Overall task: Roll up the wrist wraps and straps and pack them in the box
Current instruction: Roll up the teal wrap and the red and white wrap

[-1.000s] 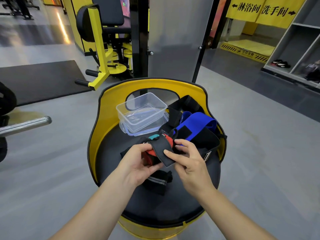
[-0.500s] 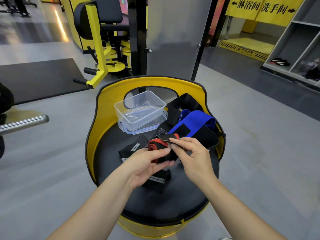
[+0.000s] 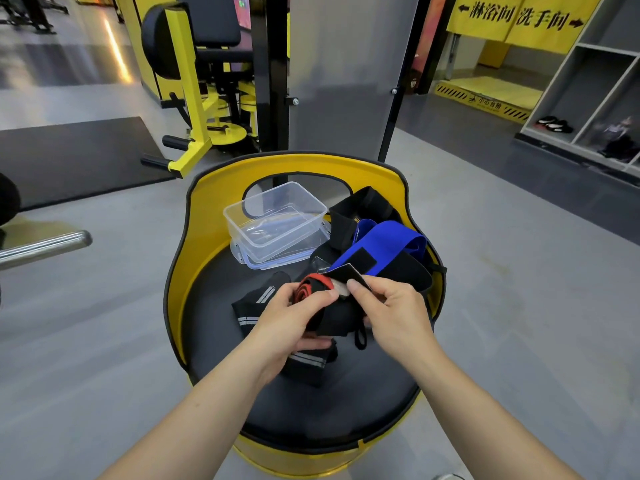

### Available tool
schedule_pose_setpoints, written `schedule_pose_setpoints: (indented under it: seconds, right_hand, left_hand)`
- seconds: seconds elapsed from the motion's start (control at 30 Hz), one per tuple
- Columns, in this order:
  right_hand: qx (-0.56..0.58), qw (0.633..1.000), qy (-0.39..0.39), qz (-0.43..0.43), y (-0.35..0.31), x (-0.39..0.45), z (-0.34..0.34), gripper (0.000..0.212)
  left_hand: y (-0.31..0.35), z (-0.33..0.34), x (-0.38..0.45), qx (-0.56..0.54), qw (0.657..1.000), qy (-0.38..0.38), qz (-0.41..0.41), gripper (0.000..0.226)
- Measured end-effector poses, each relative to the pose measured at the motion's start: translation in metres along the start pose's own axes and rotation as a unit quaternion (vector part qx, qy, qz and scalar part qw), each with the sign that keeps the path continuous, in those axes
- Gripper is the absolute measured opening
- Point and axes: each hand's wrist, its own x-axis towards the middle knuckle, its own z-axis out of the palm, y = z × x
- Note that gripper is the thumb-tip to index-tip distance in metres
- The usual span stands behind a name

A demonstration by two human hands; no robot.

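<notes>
My left hand [image 3: 294,320] grips a rolled red-and-black wrist wrap [image 3: 313,289] over the black seat. My right hand [image 3: 391,313] pinches the wrap's loose black tail end [image 3: 349,273] just above the roll. A black strap with grey stripes [image 3: 256,306] lies under my left hand. A blue wrap [image 3: 384,242] and more black straps [image 3: 363,206] are piled at the seat's right. The clear plastic box [image 3: 277,220] stands open on its lid at the back of the seat, with nothing in it.
The yellow-backed round seat [image 3: 207,216] carries everything. A yellow gym machine [image 3: 194,98] stands behind on the left, a steel bar [image 3: 45,245] juts in from the left, and grey shelving [image 3: 588,98] stands at the right. Grey floor surrounds the seat.
The wrap has gone from loosely held to a tighter roll in my left hand. My right hand has drawn the black tail up and over the roll.
</notes>
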Motion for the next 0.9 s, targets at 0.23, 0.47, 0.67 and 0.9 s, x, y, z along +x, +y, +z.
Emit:
schedule_pose_setpoints:
  seconds: [0.23, 0.47, 0.67, 0.9]
  right_hand:
    - [-0.016, 0.999, 0.004, -0.044, -0.001, 0.001, 0.000, 0.016]
    - [-0.083, 0.993, 0.027, -0.084, -0.002, 0.016, -0.011, 0.014]
    - [-0.022, 0.991, 0.037, -0.124, -0.003, 0.019, -0.018, 0.015]
    - [-0.144, 0.944, 0.059, -0.290, 0.012, 0.014, -0.010, 0.019]
  left_hand:
    - [-0.003, -0.001, -0.002, 0.014, 0.998, -0.034, 0.041, 0.065]
    - [-0.006, 0.000, 0.000, 0.046, 0.995, 0.038, 0.076, 0.042]
    - [-0.006, 0.004, 0.000, 0.020, 0.997, 0.041, 0.063, 0.036]
    - [-0.003, 0.007, -0.002, -0.030, 0.997, 0.066, 0.022, 0.029]
